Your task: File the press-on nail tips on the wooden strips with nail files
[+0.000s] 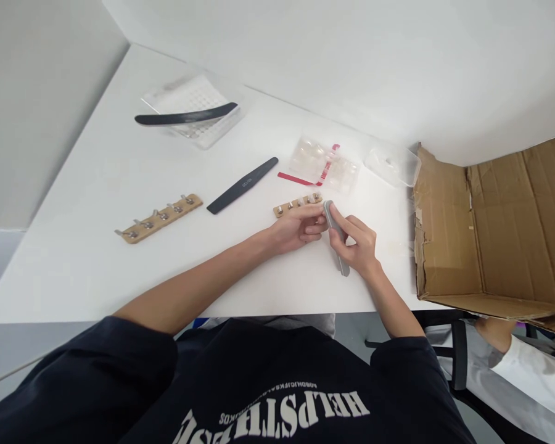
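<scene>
My right hand [357, 245] is closed around a grey nail file [337, 238], whose upper end rests against the near end of a small wooden strip [296, 204] carrying several nail tips. My left hand [300, 227] lies just below that strip, fingers curled and pinched at its right end beside the file. I cannot make out what sits between those fingertips.
A second wooden strip with several nail tips [160, 217] lies to the left, a black file [243, 185] between the strips. Another black file [185, 115] rests on a clear box [198, 111]. Plastic packets [324, 163], a clear tub [393, 164] and an open cardboard box [494, 222] stand right. Another person's sleeve [531, 364] shows at lower right.
</scene>
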Demonstrator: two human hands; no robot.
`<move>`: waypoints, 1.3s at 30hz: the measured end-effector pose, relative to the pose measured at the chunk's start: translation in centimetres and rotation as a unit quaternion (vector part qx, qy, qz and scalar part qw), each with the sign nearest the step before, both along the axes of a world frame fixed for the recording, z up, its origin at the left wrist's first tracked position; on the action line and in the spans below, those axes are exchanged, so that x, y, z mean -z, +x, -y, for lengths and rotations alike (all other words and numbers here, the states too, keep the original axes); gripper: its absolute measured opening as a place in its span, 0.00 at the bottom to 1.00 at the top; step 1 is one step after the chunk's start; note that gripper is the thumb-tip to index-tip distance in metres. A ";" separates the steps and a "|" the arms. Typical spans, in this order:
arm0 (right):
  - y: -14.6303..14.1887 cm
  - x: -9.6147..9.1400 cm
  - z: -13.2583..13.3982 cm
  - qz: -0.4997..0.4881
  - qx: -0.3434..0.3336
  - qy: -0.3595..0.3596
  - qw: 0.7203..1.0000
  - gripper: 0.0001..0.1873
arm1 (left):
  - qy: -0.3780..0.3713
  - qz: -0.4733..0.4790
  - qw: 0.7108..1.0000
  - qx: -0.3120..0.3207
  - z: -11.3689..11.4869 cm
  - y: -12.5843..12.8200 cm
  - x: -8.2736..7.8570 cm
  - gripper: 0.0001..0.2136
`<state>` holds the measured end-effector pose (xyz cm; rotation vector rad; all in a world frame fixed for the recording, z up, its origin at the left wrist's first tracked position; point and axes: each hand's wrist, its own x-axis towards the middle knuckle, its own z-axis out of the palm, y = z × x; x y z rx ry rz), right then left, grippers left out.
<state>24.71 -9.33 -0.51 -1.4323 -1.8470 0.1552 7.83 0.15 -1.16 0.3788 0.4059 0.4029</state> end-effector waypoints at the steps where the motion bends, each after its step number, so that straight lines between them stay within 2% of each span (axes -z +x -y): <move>1: 0.0 0.0 0.0 0.006 0.008 0.007 1.000 0.26 | 0.001 0.002 1.000 0.002 0.0 0.0 0.0 0.10; 3: 0.0 0.1 0.0 0.014 0.013 0.022 1.000 0.27 | 0.002 0.005 1.000 0.004 0.0 0.0 0.0 0.09; 6: 0.0 0.3 0.1 0.009 -0.014 0.041 0.999 0.27 | -0.001 0.009 1.000 0.003 0.0 0.0 0.1 0.09; 12: 0.1 0.2 0.0 -0.022 0.008 -0.003 1.000 0.25 | -0.005 0.010 1.000 0.006 -0.1 -0.1 0.0 0.09; 15: 0.0 0.3 0.0 -0.016 -0.006 0.007 1.000 0.26 | -0.013 0.003 1.000 0.000 -0.1 -0.1 -0.1 0.09; 19: -0.1 0.3 0.1 0.009 0.009 0.024 1.000 0.26 | -0.019 0.001 1.000 0.000 -0.1 0.0 -0.1 0.09; 24: -0.1 0.3 0.1 -0.019 -0.016 0.022 0.999 0.25 | -0.011 0.009 1.000 0.002 -0.1 -0.1 0.0 0.09; 31: 0.9 0.0 -0.4 -0.053 0.085 0.011 0.995 0.24 | 0.022 0.030 0.999 0.030 -0.2 -0.4 -0.6 0.11; 33: 0.9 -0.1 -0.1 -0.043 0.074 0.030 0.996 0.25 | 0.022 0.030 0.999 0.029 -0.2 -0.4 -0.6 0.10; 37: 0.3 0.0 0.3 -0.010 -0.004 0.075 0.997 0.25 | 0.013 0.020 1.000 0.018 -0.1 -0.2 -0.3 0.10; 39: 0.0 0.0 0.3 0.002 -0.016 0.081 0.997 0.24 | 0.009 0.016 1.000 0.015 0.0 -0.2 -0.2 0.10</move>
